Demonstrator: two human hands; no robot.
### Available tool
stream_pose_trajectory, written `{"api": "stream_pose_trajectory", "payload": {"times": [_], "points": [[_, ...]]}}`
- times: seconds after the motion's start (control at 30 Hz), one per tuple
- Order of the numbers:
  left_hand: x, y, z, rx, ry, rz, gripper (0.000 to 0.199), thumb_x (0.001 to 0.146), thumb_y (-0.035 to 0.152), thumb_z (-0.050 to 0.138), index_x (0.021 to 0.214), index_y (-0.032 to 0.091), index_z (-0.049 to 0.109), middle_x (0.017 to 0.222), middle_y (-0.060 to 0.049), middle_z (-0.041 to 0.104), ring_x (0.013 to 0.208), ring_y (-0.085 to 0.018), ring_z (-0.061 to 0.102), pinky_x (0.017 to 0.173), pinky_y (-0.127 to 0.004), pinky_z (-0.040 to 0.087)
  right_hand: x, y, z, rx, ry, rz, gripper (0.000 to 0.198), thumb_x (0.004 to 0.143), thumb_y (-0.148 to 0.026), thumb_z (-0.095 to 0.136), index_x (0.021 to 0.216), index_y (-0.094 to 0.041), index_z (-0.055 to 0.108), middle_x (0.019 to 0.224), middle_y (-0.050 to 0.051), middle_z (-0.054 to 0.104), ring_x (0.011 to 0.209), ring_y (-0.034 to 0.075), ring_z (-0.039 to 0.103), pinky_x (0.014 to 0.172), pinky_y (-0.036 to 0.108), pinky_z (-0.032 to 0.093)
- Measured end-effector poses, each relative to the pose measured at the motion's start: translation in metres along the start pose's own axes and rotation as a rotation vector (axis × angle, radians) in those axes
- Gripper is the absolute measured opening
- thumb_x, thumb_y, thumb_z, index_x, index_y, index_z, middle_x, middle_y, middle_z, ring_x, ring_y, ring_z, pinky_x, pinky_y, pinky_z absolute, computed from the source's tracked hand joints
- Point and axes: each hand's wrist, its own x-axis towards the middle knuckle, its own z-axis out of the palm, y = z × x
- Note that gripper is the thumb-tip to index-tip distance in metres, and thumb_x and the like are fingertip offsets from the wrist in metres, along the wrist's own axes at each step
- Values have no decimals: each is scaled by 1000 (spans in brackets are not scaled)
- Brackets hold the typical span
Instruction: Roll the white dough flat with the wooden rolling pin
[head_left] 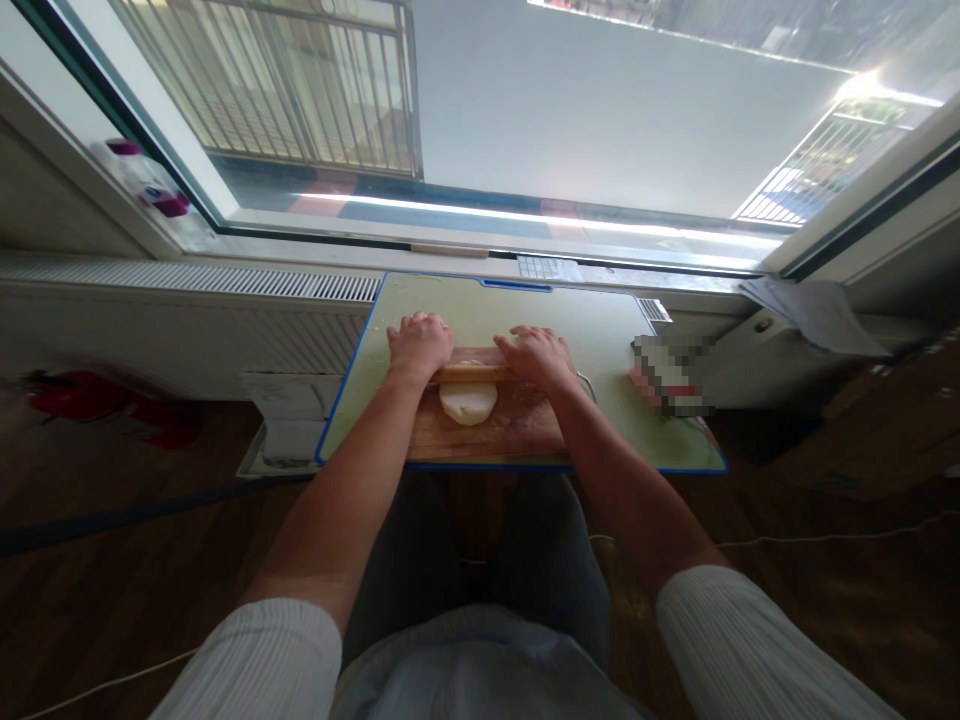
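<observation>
both hands, left [420, 345] and right [541, 357], are laid palm down over the two ends of a rolling pin [476, 373], fingers loosely bent and curving over to its far side. each has hold of the end under it, more covering than clenched; how firmly they grip cannot be told. the right thumb is spread a little inward, away from its fingers. the forearms come in from the near left and near right and slant toward each other, with ribbed white sleeves [277, 640] at or above the elbows.

the rolling pin's long axis runs left to right, nearly level across the view, one end toward each side. it lies over the far edge of a pale, roundish, flattened piece of dough [469, 403], most of which shows on the near side of the pin. the dough rests on a wooden cutting board [499, 435], left of its middle; a metal handle [589, 385] stands out from the board's right side, beside the right forearm.

the board lies on a pale green table [615, 330] with a blue edge. a blurred-out item [667, 380] is at the table's right.

at the far left, by the window, a clear bottle [150, 182] with a purple cap stands tilted in the view; its contents cannot be made out. below the radiator [187, 275], a pale tray [250, 458] holds white, paper-like stuff. farther left is a red fire extinguisher [90, 400].
</observation>
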Motion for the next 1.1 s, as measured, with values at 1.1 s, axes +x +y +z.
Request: {"api": "stream_pose_trajectory", "payload": {"times": [1.1], "points": [[-90, -18, 14, 2, 259, 243, 40, 108, 39, 43, 129, 26, 74, 143, -10, 72, 135, -35, 58, 122, -59, 34, -88, 3, 16, -44, 212, -78, 50, 114, -54, 36, 139, -30, 72, 161, 6, 61, 154, 36, 40, 129, 71, 18]]}}
